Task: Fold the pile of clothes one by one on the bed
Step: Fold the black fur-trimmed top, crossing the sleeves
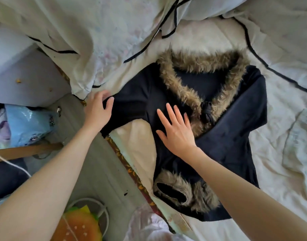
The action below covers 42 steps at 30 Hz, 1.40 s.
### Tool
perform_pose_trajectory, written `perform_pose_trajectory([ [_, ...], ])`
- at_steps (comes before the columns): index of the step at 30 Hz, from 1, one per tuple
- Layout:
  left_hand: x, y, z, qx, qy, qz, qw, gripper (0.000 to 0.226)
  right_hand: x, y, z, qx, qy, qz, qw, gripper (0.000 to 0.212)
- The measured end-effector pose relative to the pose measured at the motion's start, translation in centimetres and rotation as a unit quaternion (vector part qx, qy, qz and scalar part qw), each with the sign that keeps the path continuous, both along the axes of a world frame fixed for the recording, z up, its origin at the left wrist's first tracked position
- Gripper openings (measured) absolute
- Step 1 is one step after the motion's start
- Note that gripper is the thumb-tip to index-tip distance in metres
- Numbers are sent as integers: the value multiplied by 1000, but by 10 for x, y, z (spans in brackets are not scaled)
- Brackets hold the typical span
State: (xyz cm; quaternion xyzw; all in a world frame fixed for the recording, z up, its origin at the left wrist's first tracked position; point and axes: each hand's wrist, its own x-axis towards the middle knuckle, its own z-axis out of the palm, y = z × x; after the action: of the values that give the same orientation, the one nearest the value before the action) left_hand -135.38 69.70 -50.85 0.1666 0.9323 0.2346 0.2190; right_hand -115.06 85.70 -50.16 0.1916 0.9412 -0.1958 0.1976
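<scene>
Folding in progress, head view. The dark garment (227,129), with fur collar (187,91) and a fur cuff (198,193), lay spread on the bed (271,153) under and beyond my two hands; I judged it only partly folded, one sleeve drawn across toward me and the other not yet brought in. No folded pile showed in view, so I judged most of the task left. A pale quilt with black piping (97,32) lay bunched beyond my left grip. My left hand (97,112) was clamped on the end of the dark sleeve at the bed's edge, thumb over the cloth, fingers curled behind it. My right hand (177,133) lay flat on the garment's chest just beside the collar, fingers straight and spread apart, pressing the cloth and holding nothing
</scene>
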Motion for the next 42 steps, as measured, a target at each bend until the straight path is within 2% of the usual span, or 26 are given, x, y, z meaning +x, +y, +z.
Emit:
perform_pose_trajectory([
  [2, -17, -8, -8, -17, -37, -18, 999, 28, -2, -3, -12, 10, -20, -2, 1000, 65],
  [6, -28, -35, -18, -15, -219, -14, 976, 26, 1, -2, -27, 23, -20, 7, 1000, 67],
  [10, -21, -65, -30, -46, -259, -43, 964, 18, 2, -4, -34, 27, 2, 0, 1000, 65],
  [13, -20, -83, -37, -77, -235, -43, 968, 14, 3, -5, -38, 43, 10, 0, 999, 65],
  [17, -19, -106, -34, -72, -186, -10, 980, 29, 3, -6, -39, 49, -1, 4, 999, 64],
  [20, -21, -123, -23, -75, -158, 17, 984, 28, 2, -6, -39, 54, -12, 8, 998, 64],
  [24, -16, -121, -19, -85, -174, -32, 981, 36, 2, -6, -36, 59, -20, 9, 998, 64],
  [27, -6, -101, -27, -53, -155, -4, 986, 46, 2, -6, -36, 59, -19, 8, 998, 64],
  [31, 2, -89, -40, -48, -96, 29, 994, 38, 2, -8, -38, 63, -19, 9, 998, 64],
  [35, 7, -96, -40, -33, -24, 14, 999, 25, 3, -7, -39, 64, -21, 6, 998, 64],
  [42, -1, -108, -27, -9, -69, 63, 996, 19, 1, -7, -36, 59, -19, 8, 998, 64],
])
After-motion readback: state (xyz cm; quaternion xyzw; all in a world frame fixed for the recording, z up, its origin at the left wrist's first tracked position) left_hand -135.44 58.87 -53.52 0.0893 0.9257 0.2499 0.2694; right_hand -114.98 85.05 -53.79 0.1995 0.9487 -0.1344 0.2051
